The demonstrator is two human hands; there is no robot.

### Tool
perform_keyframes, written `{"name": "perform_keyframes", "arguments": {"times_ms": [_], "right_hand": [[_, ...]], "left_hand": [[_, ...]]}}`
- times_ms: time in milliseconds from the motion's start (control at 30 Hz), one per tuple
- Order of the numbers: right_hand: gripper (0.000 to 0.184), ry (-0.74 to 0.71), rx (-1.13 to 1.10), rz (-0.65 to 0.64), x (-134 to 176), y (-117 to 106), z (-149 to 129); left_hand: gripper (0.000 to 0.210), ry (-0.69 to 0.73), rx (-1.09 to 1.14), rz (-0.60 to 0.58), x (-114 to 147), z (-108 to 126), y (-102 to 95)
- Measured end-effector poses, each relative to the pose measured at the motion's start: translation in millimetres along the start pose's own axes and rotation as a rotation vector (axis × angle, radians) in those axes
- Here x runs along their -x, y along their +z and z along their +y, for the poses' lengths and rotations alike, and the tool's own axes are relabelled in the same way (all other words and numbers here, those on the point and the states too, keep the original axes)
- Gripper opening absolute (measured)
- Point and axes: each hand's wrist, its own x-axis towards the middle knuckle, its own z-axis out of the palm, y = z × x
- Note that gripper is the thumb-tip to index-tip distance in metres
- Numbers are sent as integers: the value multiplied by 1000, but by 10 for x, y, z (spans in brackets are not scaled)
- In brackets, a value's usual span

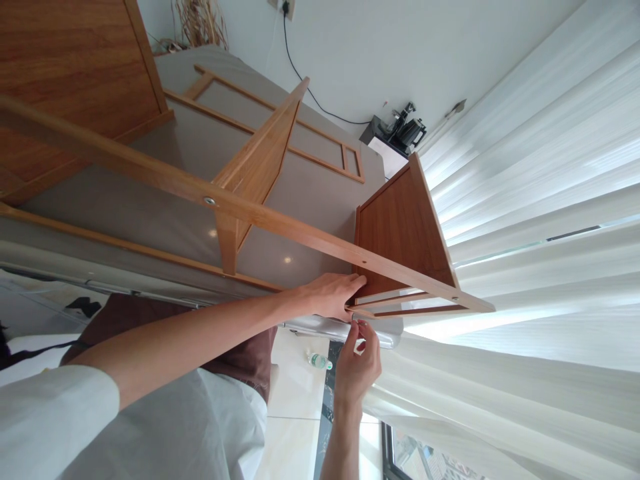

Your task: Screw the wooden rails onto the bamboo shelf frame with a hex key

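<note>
A wooden frame [280, 223] with a long front rail and upright panels stands on a grey-covered table. At its right end, my left hand [333, 295] is closed around the lower corner, beside the reddish-brown end panel [397, 223]. Just below that corner, my right hand [357, 363] is raised with thumb and fingertips pinched together. Something small shows at those fingertips against the frame's lower edge, but its kind is too small to make out. A narrower wooden divider [265, 157] stands near the middle of the frame. The rail carries a round metal fitting [209, 201].
A flat ladder-like wooden frame [320, 150] lies on the grey table surface [310, 210] behind. A large wooden panel [75, 73] is at the left. A black kettle [411, 133] stands at the back; white curtains [540, 280] hang right. On the floor is a bottle [319, 361].
</note>
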Motion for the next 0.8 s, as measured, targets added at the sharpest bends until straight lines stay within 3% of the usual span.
{"name": "perform_keyframes", "arguments": {"times_ms": [167, 300, 433, 633, 800], "right_hand": [[43, 491, -427, -108, -92, -10, -17], [44, 610, -641, -157, -118, 21, 94], [43, 577, -610, -128, -90, 4, 75], [37, 260, -82, -9, -15, -23, -74], [34, 21, 51, 50, 28, 34, -7]], "left_hand": [[52, 5, -13, 17, -1, 1, 12], [55, 7, -6, 20, -7, -5, 22], [56, -1, -8, 14, -7, -7, 26], [57, -5, -4, 6, -1, 4, 7], [58, -1, -3, 3, -3, 1, 6]]}}
